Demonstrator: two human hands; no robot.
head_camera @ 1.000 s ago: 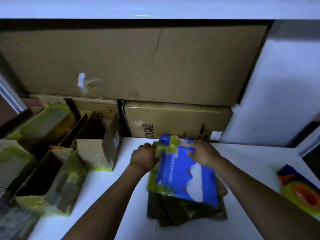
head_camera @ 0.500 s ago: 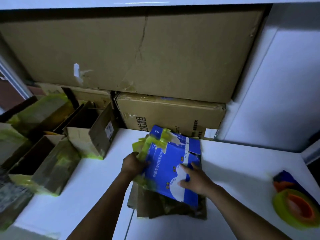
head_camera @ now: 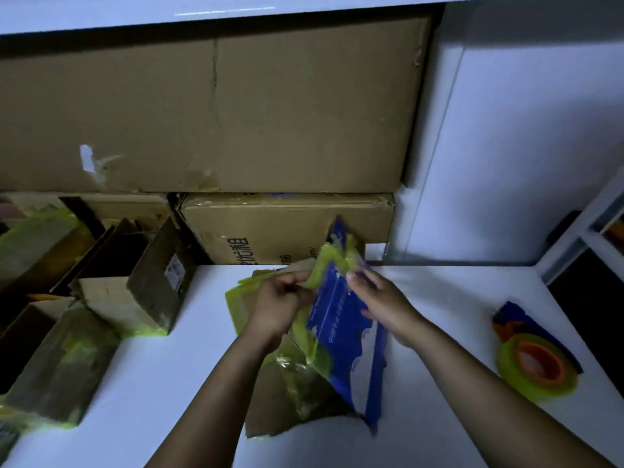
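the flattened blue carton [head_camera: 341, 319] stands tilted between your hands, near corner on the cardboard pile [head_camera: 266, 413] below your wrists, and it looks light and floppy, so the fold edge that your right hand [head_camera: 381, 302] grips suits best, while your left hand [head_camera: 280, 305] pinches the clingy yellow tape [head_camera: 332, 261] just beyond.

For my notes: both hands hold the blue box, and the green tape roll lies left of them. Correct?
No: the head view shows the green tape roll right of them. The left hand and the right hand do hold the blue box.
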